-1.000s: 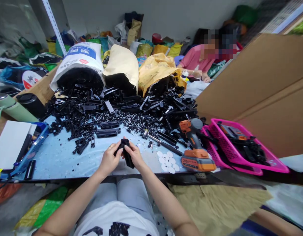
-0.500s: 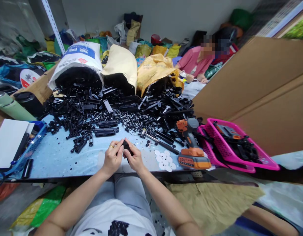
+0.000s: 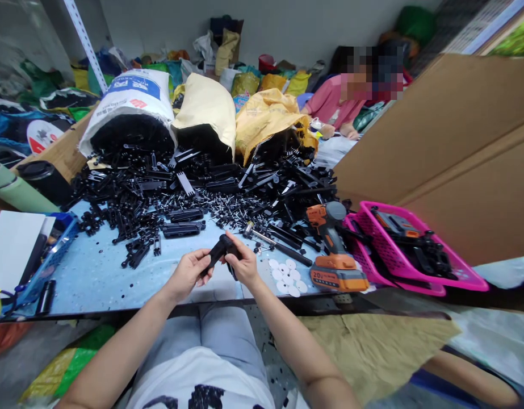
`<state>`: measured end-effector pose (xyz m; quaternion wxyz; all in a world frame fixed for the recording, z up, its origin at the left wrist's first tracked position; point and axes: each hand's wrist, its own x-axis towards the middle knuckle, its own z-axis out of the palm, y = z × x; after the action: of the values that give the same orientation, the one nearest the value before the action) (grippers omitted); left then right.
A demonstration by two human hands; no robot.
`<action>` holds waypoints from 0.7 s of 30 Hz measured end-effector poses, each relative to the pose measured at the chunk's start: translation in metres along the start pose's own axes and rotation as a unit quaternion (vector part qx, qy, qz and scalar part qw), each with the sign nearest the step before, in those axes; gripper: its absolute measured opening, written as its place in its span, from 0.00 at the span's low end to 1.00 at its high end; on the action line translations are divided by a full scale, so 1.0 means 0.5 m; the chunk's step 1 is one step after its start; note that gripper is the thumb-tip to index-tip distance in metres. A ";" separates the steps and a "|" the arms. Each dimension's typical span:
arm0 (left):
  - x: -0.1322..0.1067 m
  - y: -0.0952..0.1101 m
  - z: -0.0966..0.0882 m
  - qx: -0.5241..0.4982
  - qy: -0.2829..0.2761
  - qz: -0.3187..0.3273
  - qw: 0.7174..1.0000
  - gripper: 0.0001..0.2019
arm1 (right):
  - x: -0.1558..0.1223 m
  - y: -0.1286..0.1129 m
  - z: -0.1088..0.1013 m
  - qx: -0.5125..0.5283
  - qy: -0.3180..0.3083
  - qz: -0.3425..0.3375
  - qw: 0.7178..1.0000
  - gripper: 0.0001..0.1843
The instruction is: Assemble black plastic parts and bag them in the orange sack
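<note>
Above the front edge of the blue table, both hands are on one black plastic part (image 3: 218, 251), a bar with a wider jointed end. My left hand (image 3: 189, 274) is closed around the bar's lower end. My right hand (image 3: 244, 262) grips the jointed end, where another black piece hangs down beside the fingers; how the pieces join is partly hidden. Just beyond lie a hammer (image 3: 279, 245) with a black handle and a heap of small screws (image 3: 227, 215). White round discs (image 3: 286, 277) lie right of my right hand.
An orange cordless driver (image 3: 334, 253) stands beside pink baskets (image 3: 419, 261) at the right. Sacks (image 3: 206, 108) spill black parts (image 3: 134, 199) across the back. A blue basket (image 3: 59, 255) and bottles (image 3: 21, 190) are on the left. A person (image 3: 338, 105) sits behind cardboard (image 3: 449, 153).
The black part, mostly covered by my fingers before, now shows lengthwise and tilted. My hands have moved apart, the left slightly left and the right slightly right, both still holding it.
</note>
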<state>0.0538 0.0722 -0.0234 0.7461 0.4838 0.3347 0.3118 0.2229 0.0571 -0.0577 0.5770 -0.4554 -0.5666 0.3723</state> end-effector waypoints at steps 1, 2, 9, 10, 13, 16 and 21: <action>0.000 0.007 0.001 -0.026 -0.027 -0.021 0.999 0.27 | 0.002 -0.002 -0.008 -0.007 -0.002 -0.002 1.000 0.34; 0.001 0.012 0.002 -0.044 -0.044 -0.034 0.997 0.27 | 0.003 -0.003 -0.014 -0.015 -0.002 -0.006 1.000 0.34; 0.008 -0.015 -0.008 0.064 0.016 -0.004 0.998 0.25 | 0.009 0.010 -0.021 -0.062 -0.061 0.000 0.996 0.29; 0.006 -0.027 -0.013 0.087 0.040 0.012 0.995 0.24 | 0.010 0.014 -0.017 -0.071 -0.080 0.009 0.994 0.29; -0.004 -0.058 -0.028 0.107 0.072 -0.010 0.992 0.23 | 0.012 0.031 0.002 -0.073 -0.133 0.037 0.988 0.28; -0.018 -0.068 -0.038 0.022 0.071 -0.062 0.995 0.25 | 0.008 0.048 0.023 -0.015 -0.128 0.068 0.989 0.28; -0.044 -0.042 -0.052 -0.097 -0.003 -0.123 0.988 0.22 | -0.005 0.023 0.018 0.029 -0.119 0.048 0.991 0.31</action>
<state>0.0232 0.0608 -0.0464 0.8232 0.3656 0.3572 0.2473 0.2148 0.0589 -0.0697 0.4997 -0.4175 -0.5975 0.4680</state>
